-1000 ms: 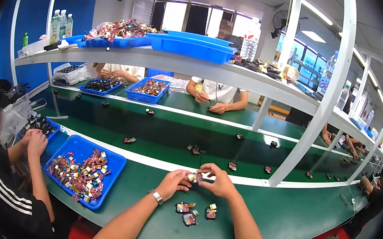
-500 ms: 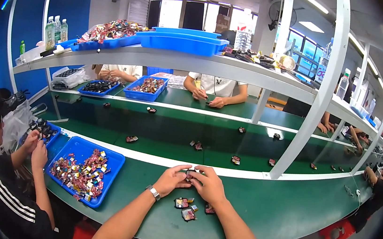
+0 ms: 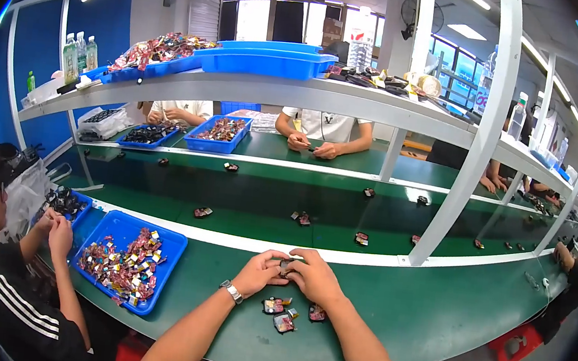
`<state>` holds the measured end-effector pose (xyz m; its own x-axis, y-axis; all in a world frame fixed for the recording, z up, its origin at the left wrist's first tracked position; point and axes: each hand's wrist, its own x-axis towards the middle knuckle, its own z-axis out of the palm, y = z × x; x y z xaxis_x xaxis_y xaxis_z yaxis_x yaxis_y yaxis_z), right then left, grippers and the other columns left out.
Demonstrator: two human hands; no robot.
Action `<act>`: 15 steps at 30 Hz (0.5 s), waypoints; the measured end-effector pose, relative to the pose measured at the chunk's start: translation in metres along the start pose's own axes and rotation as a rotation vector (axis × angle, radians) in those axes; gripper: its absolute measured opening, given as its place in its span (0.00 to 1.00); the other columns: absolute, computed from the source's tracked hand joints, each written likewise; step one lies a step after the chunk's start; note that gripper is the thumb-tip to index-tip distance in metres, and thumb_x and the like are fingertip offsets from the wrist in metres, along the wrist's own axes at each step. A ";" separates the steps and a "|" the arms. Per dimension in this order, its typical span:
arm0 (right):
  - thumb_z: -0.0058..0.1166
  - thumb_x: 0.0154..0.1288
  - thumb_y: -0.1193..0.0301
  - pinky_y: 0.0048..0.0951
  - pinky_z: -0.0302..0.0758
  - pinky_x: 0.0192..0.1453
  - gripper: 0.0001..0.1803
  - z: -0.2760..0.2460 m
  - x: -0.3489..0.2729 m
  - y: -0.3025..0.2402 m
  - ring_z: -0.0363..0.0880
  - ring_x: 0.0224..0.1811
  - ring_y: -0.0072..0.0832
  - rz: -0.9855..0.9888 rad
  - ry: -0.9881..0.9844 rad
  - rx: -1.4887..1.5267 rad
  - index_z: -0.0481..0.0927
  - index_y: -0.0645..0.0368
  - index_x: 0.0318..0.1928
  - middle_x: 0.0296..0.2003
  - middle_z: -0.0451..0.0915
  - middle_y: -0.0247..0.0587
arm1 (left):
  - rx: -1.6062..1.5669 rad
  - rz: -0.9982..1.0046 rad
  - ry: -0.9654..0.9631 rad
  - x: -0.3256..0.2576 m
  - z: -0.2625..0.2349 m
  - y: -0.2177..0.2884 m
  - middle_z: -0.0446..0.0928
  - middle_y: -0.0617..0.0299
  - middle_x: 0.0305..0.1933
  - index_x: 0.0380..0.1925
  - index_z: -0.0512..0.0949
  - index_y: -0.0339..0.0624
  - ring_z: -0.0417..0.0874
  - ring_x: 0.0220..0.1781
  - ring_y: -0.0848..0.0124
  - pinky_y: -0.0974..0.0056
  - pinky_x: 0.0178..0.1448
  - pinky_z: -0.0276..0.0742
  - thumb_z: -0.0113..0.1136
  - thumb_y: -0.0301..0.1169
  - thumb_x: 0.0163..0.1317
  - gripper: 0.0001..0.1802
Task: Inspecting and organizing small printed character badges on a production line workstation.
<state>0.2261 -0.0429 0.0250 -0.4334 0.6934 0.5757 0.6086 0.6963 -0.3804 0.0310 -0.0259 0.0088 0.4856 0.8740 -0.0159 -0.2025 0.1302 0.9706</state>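
Observation:
Over the green worktop, both hands come together around a small dark casing (image 3: 285, 268), mostly covered by fingers. My left hand (image 3: 258, 277), with a watch at the wrist, grips its left side. My right hand (image 3: 315, 280) closes on it from the right, the fingers bent over its top. Just below the hands lie a few small black casings (image 3: 283, 322) with reddish and yellow parts in them. One more casing (image 3: 316, 313) rests beside my right wrist.
A blue tray (image 3: 177, 257) of reddish small parts stands at left, near a co-worker (image 3: 7, 248). Beyond a white rail, a green belt (image 3: 257, 205) carries scattered casings. A white post (image 3: 462, 179) rises at right, under a loaded shelf (image 3: 277, 94). Other people sit across.
The casings on the belt have shifted slightly to the right. My hands stay together, with the fingers slightly moved on the dark casing. The co-worker at left has lowered their hands a little.

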 end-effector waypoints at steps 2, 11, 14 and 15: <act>0.62 0.55 0.73 0.38 0.74 0.57 0.07 0.000 0.000 0.001 0.72 0.56 0.39 -0.006 0.000 -0.021 0.82 0.53 0.36 0.52 0.76 0.37 | -0.006 0.000 -0.010 0.000 -0.001 -0.001 0.77 0.54 0.54 0.60 0.66 0.38 0.81 0.54 0.66 0.62 0.59 0.82 0.46 0.19 0.67 0.21; 0.61 0.59 0.69 0.34 0.73 0.59 0.06 0.005 -0.003 -0.003 0.72 0.57 0.37 0.150 0.014 0.106 0.84 0.56 0.36 0.52 0.77 0.36 | 0.035 0.031 -0.104 -0.001 -0.005 0.000 0.76 0.55 0.56 0.60 0.67 0.37 0.79 0.56 0.67 0.62 0.59 0.81 0.49 0.19 0.67 0.21; 0.61 0.59 0.69 0.35 0.71 0.62 0.06 0.006 -0.003 -0.003 0.70 0.59 0.38 0.183 -0.015 0.176 0.85 0.55 0.37 0.53 0.76 0.38 | 0.014 0.019 -0.095 0.001 -0.007 -0.002 0.76 0.55 0.55 0.60 0.67 0.37 0.80 0.55 0.67 0.62 0.59 0.81 0.49 0.19 0.67 0.21; 0.61 0.59 0.69 0.35 0.71 0.62 0.06 0.005 -0.003 -0.002 0.70 0.59 0.38 0.182 -0.011 0.174 0.85 0.55 0.37 0.53 0.76 0.38 | -0.001 0.010 -0.088 0.002 -0.008 -0.002 0.77 0.55 0.54 0.60 0.67 0.37 0.80 0.55 0.67 0.62 0.59 0.81 0.49 0.19 0.67 0.21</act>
<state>0.2227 -0.0457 0.0202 -0.3350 0.8115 0.4787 0.5538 0.5806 -0.5968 0.0257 -0.0210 0.0046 0.5561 0.8310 0.0150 -0.2085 0.1220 0.9704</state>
